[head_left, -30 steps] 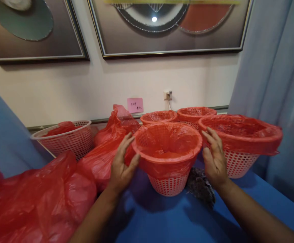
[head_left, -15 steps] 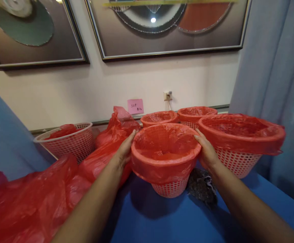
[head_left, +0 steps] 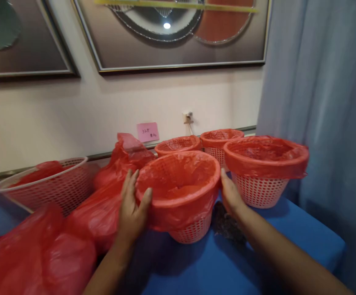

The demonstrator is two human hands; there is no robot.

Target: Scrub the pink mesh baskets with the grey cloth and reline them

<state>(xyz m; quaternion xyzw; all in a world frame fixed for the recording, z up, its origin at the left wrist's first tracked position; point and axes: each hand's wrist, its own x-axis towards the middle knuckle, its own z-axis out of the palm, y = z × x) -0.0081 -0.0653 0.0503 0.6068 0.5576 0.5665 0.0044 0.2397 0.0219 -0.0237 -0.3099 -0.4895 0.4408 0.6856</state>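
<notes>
A pale plastic basket (head_left: pixel 193 232) with perforated sides stands in front of me on the blue table. A red plastic bag (head_left: pixel 181 213) lines it and is folded over its rim. My left hand (head_left: pixel 132 211) is at the basket's left side, fingers apart and thumb overlapping the bag near the rim. At the right side, my right hand (head_left: pixel 232 194) lies along the rim with one straight digit showing; its other fingers are hidden, so I cannot tell whether it grips. Beneath the right hand is a dark, crumpled clump (head_left: pixel 227 223), its kind unclear.
Three more lined baskets, one at right (head_left: pixel 262 188), one behind it (head_left: pixel 216 153) and one at back centre (head_left: pixel 178 144), flank the wall side. Left are red bags (head_left: pixel 70 258) and a white-rimmed basket (head_left: pixel 76 184). The table's right edge (head_left: pixel 339 250) lies near a curtain (head_left: pixel 325 123).
The view has turned right, so the scene sits further left. My left hand has come back toward me from the rim, its fingers spreading. The right hand has slid slightly lower along its side.
</notes>
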